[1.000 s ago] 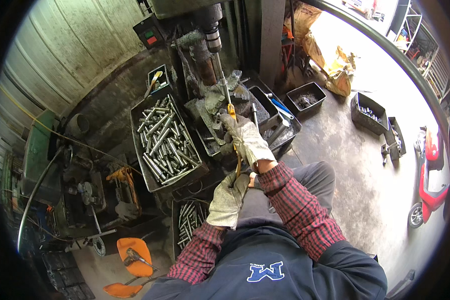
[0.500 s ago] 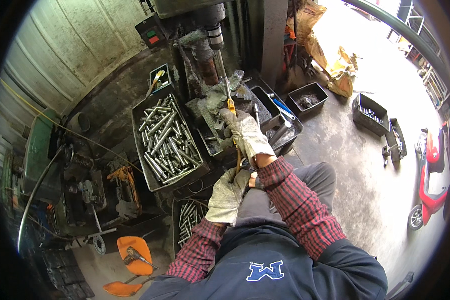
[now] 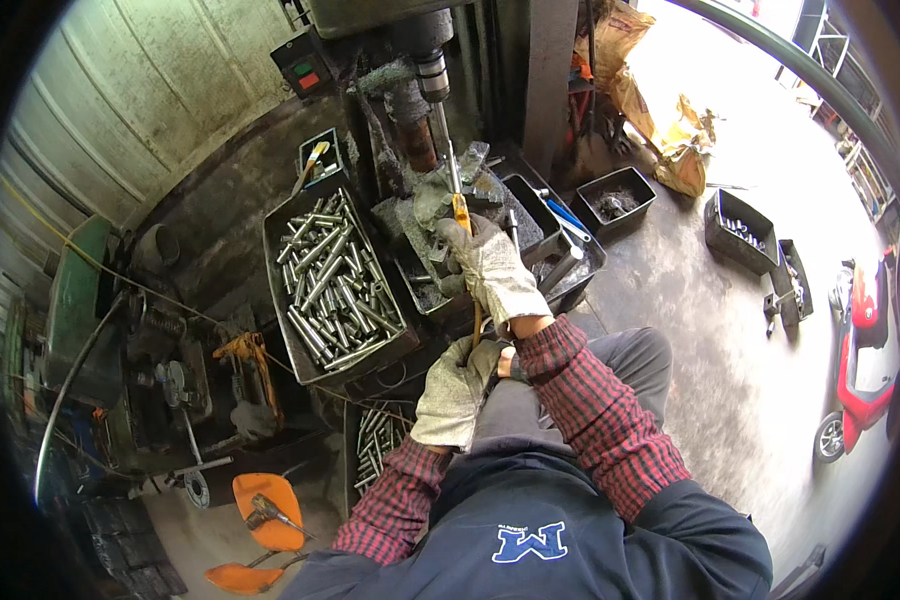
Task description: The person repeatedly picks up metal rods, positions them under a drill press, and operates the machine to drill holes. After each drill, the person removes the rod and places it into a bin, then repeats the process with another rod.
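My right hand (image 3: pixel 494 262), in a pale work glove, is closed around a yellow-orange tool with a slim metal tip (image 3: pixel 461 208), just below the drill press. The tip points up towards the drill chuck (image 3: pixel 431 78) and its long bit (image 3: pixel 440 125). A tan hose-like length (image 3: pixel 477 322) runs down from the right glove to my left hand (image 3: pixel 457 392), which is gloved and closed around its lower end near my lap. Cloudy shavings or residue lie on the machine's work area (image 3: pixel 432 200). Both sets of fingertips are partly hidden.
Left of the press stands a bin (image 3: pixel 407 345) heaped with metal pins (image 3: pixel 335 280). Another box of pins (image 3: pixel 378 440) sits lower. A small tray with a brush (image 3: pixel 315 160) lies behind. Dark bins (image 3: pixel 618 198) and a red scooter (image 3: pixel 863 350) stand right; an orange seat (image 3: pixel 270 490) is lower left.
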Demonstrator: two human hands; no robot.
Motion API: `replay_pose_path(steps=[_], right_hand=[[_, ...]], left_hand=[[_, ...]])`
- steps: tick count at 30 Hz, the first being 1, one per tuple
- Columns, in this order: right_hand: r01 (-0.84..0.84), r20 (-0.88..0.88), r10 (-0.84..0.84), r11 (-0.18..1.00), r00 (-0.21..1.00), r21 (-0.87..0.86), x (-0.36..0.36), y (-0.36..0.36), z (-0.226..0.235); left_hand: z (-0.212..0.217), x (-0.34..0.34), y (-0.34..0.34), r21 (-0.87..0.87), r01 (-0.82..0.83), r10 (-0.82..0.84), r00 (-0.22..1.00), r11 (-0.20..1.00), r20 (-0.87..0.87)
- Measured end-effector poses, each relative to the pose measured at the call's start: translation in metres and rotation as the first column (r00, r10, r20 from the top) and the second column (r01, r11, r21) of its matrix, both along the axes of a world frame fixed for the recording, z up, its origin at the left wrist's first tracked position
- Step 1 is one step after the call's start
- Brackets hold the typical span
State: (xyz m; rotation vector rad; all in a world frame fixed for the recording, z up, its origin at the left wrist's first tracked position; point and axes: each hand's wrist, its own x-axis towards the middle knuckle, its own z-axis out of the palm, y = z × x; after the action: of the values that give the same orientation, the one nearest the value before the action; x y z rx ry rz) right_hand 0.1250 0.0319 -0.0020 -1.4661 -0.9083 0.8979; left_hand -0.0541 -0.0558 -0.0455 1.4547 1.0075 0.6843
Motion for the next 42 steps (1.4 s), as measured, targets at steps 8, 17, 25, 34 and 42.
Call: replay_pose_path(steps=[8, 17, 25, 34, 42], right_hand=[[-0.045, -0.094, 0.038, 0.997, 0.995, -0.07, 0.0, 0.0, 0.004], [-0.042, -0.341, 0.012, 0.996, 0.94, -0.081, -0.003, -0.007, 0.014], [-0.078, -0.173, 0.048, 0.982, 0.984, -0.175, 0.012, 0.006, -0.002], [-0.044, -0.089, 0.025, 0.976, 0.996, -0.213, 0.011, -0.014, 0.005], [-0.224, 0.05, 0.251, 0.924, 0.967, -0.311, 0.014, 0.001, -0.031]], left_hand=[[-0.007, -0.002, 0.003, -0.012, 0.004, -0.004, 1.0, 1.0, -0.027], [-0.003, -0.002, 0.004, -0.001, -0.011, 0.011, 0.999, 1.0, -0.033], [0.013, 0.0, 0.001, -0.066, 0.012, -0.011, 1.0, 0.998, 0.02], [0.028, -0.001, -0.007, -0.078, 0.07, -0.071, 0.997, 0.995, -0.006], [0.03, -0.001, -0.017, -0.003, 0.081, -0.081, 0.995, 0.997, -0.054]])
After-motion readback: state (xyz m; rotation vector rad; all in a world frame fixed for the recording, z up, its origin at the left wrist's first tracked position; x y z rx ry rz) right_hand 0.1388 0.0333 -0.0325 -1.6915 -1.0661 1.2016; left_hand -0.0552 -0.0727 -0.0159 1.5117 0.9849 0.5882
